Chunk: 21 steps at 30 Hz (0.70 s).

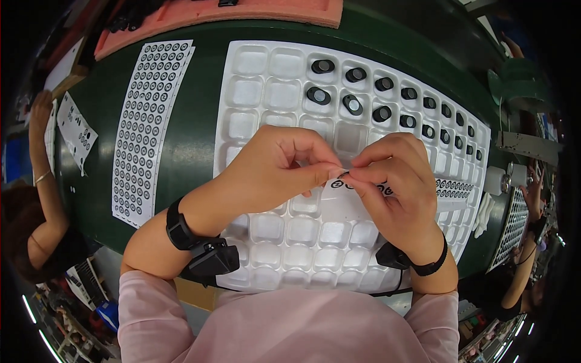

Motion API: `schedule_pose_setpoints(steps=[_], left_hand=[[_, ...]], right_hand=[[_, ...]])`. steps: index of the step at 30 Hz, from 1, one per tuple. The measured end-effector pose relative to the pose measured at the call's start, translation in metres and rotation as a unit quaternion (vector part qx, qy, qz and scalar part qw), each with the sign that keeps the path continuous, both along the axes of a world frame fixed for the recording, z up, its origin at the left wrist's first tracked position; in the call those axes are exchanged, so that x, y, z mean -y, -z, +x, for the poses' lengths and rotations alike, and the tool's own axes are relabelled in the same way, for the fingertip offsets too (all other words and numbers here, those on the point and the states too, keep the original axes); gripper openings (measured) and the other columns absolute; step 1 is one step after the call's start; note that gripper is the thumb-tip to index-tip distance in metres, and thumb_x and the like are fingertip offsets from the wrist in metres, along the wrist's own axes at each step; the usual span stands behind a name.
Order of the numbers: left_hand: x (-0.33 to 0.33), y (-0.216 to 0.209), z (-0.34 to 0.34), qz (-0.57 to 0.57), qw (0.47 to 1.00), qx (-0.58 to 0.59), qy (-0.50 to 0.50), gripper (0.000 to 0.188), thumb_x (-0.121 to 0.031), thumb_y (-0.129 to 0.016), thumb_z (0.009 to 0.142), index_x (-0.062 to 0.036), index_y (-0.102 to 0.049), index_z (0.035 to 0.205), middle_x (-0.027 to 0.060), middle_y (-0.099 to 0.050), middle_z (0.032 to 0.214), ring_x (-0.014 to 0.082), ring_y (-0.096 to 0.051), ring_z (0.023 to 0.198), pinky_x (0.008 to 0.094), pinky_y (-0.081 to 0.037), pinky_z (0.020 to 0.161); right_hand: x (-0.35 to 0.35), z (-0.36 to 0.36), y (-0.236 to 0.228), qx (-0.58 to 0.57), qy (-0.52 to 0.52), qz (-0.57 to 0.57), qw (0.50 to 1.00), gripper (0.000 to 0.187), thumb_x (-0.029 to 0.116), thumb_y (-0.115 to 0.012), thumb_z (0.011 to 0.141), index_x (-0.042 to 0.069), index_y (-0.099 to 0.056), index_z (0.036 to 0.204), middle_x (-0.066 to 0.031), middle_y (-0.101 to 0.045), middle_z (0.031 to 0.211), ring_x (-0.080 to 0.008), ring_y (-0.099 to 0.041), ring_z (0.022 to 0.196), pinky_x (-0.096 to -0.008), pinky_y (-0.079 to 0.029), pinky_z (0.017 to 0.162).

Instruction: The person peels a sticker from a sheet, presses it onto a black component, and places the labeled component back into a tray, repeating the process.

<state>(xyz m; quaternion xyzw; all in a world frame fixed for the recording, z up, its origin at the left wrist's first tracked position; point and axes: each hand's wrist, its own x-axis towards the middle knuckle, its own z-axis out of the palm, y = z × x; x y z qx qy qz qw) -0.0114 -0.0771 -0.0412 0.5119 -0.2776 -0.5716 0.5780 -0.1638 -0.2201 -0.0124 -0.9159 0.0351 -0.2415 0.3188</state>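
Observation:
My left hand (293, 160) and my right hand (393, 178) meet over a white moulded tray (242, 124), thumbs and forefingers pinched together. Between the fingertips is the top edge of a white sticker sheet (345, 209) with round black stickers. A small dark edge, perhaps one sticker, shows at the pinch; whether it is peeled up I cannot tell. Part of the sheet is hidden behind my right hand. Black oval parts (322, 66) with round tops sit singly in the tray's two far rows, from its middle to its right end.
Left of the tray a long sheet of round stickers (142, 121) lies on the green table (209, 54). A sticker strip (454, 190) rests on the tray's right side. Behind is a pink foam piece (242, 13). Other people's arms (48, 199) show at both sides.

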Motion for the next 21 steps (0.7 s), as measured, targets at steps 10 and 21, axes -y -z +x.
schedule_pose_setpoints(steps=[10, 21], left_hand=[[-0.0003, 0.0007, 0.0001, 0.002, 1.000, 0.005, -0.004, 0.006, -0.005, -0.067, 0.089, -0.0003, -0.068, 0.091, 0.0016, -0.066, 0.078, 0.0045, -0.055, 0.063, 0.0200, -0.045, 0.053], [0.0007, -0.0058, -0.0003, 0.043, 0.997, 0.054, -0.018, 0.011, -0.010, -0.065, 0.092, 0.0009, -0.067, 0.094, 0.0034, -0.066, 0.080, 0.0060, -0.060, 0.068, 0.0221, -0.052, 0.060]], right_hand=[[0.0002, 0.0002, -0.0026, -0.020, -0.001, 0.004, 1.000, 0.020, 0.001, -0.076, 0.067, 0.009, -0.062, 0.078, -0.0034, -0.063, 0.089, -0.0242, -0.057, 0.081, -0.0352, -0.041, 0.075], [0.0074, 0.0001, 0.0001, -0.061, -0.014, 0.076, 0.995, 0.015, -0.002, -0.071, 0.074, 0.003, -0.059, 0.083, -0.0100, -0.061, 0.093, -0.0247, -0.057, 0.087, -0.0328, -0.045, 0.079]])
